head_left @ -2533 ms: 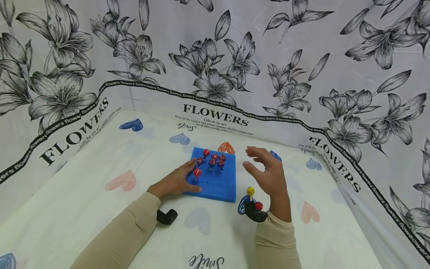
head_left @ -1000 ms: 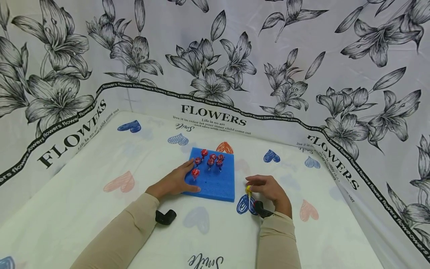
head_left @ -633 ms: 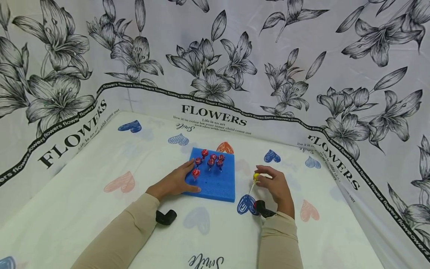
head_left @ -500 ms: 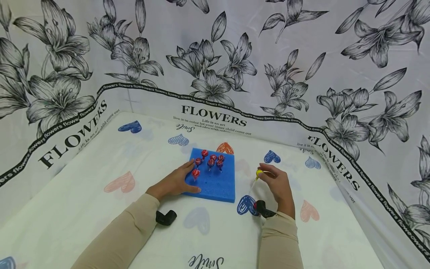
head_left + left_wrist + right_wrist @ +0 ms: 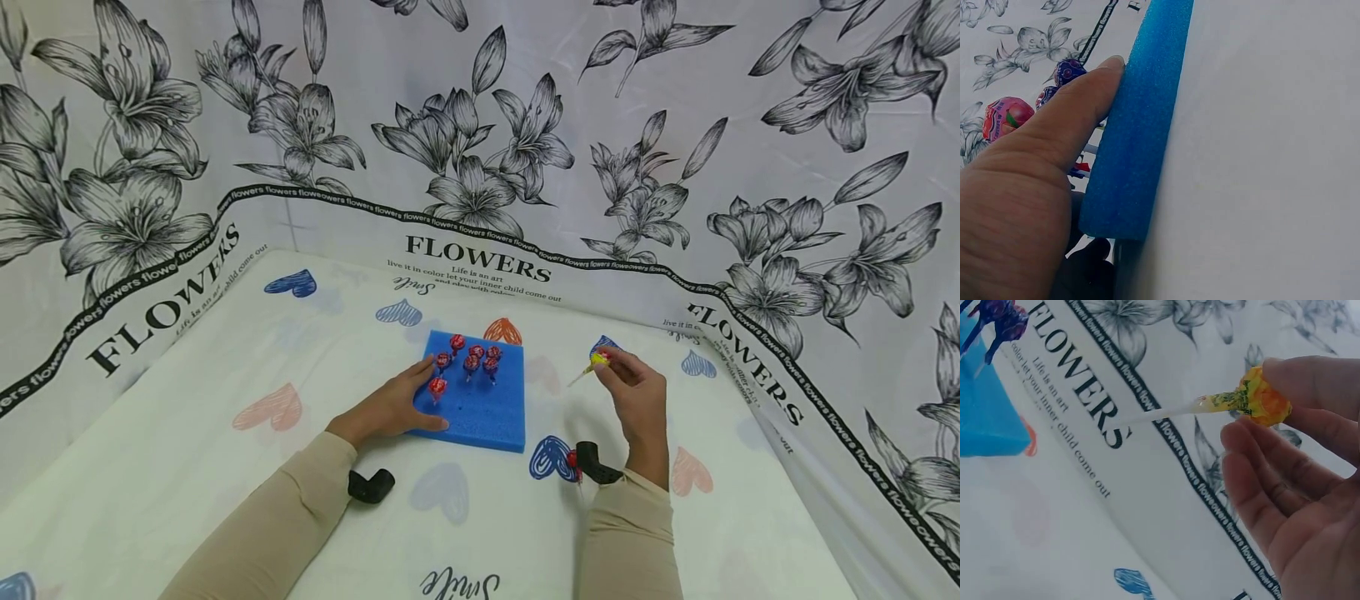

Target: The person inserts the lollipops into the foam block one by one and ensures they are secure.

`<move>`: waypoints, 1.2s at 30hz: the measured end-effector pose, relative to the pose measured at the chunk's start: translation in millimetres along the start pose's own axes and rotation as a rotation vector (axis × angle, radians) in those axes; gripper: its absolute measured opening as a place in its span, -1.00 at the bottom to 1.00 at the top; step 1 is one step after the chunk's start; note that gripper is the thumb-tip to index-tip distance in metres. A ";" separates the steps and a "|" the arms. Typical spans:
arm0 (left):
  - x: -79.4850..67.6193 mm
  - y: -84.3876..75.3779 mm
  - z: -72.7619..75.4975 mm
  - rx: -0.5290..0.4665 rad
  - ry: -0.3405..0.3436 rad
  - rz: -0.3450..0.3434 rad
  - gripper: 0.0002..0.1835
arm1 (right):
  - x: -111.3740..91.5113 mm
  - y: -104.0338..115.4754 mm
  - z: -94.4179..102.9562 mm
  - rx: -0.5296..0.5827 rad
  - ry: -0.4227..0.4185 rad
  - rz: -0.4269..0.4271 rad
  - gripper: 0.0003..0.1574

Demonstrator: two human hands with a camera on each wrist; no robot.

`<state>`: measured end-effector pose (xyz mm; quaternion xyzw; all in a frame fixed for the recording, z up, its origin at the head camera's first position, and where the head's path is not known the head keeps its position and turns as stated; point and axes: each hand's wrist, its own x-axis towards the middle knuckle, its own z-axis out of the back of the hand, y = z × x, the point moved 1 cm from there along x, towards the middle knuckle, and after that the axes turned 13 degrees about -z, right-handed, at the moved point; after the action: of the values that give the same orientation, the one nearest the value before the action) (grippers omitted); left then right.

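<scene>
My right hand (image 5: 639, 398) pinches a yellow-wrapped lollipop (image 5: 1267, 399) by its candy end, above the table to the right of the blue foam block (image 5: 487, 421). In the right wrist view its white stick points left, away from the fingers (image 5: 1316, 381). The other fingers are loosely bent. My left hand (image 5: 385, 408) rests spread at the block's left side, with the thumb (image 5: 1079, 109) straight along its edge. Several red-wrapped lollipops (image 5: 437, 388) stand upright by their sticks in the back and left parts of the foam.
Another red lollipop (image 5: 573, 460) is on the table near my right wrist, partly hidden by the black wrist mount (image 5: 596, 464). A second black mount (image 5: 371, 485) sits at my left wrist. A heart-printed cloth (image 5: 315, 500) covers the table; a flower-printed curtain (image 5: 585, 183) hangs behind.
My right hand came down, took the yellow lollipop by its candy end, and has raised it up and to the right; its stick tilts closer to level. The left hand has stayed on the foam.
</scene>
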<state>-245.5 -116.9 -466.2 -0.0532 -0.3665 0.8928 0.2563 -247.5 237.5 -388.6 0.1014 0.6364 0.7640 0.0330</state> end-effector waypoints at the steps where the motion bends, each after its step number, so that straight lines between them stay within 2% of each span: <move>1: -0.2 -0.1 0.0 0.000 0.000 -0.002 0.22 | -1.2 2.8 0.9 -0.010 -0.019 0.013 -0.60; 4: -0.2 -0.4 0.1 0.001 -0.002 -0.001 0.21 | -4.7 11.4 4.6 -0.047 -0.066 0.042 -0.59; 8: -0.4 0.1 -0.1 0.000 -0.005 -0.007 0.21 | -11.5 24.7 9.5 -0.044 -0.100 0.103 -0.59; 13: -0.5 1.2 -0.9 0.000 -0.003 -0.003 0.21 | -21.3 41.6 12.6 0.051 -0.141 0.177 -0.57; 16: -0.4 1.2 -1.3 0.003 0.001 0.007 0.21 | -26.1 51.0 14.0 0.156 -0.147 0.244 -0.54; 21: -1.2 0.4 -0.6 0.002 -0.001 0.006 0.21 | -34.3 65.1 15.8 0.345 -0.115 0.380 -0.55; 25: -1.3 1.2 -0.3 0.003 -0.003 -0.002 0.22 | -40.8 74.4 16.2 0.448 -0.076 0.475 -0.59; 30: -0.8 2.0 -0.4 0.006 -0.006 -0.009 0.22 | -47.3 83.9 14.2 0.539 -0.020 0.517 -0.61; 36: -0.5 0.1 0.1 0.004 -0.003 -0.010 0.21 | -52.3 89.1 11.4 0.554 -0.009 0.555 -0.60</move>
<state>-245.2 -117.3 -466.2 -0.0495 -0.3653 0.8923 0.2605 -187.2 222.3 -305.3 0.2783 0.7668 0.5426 -0.2007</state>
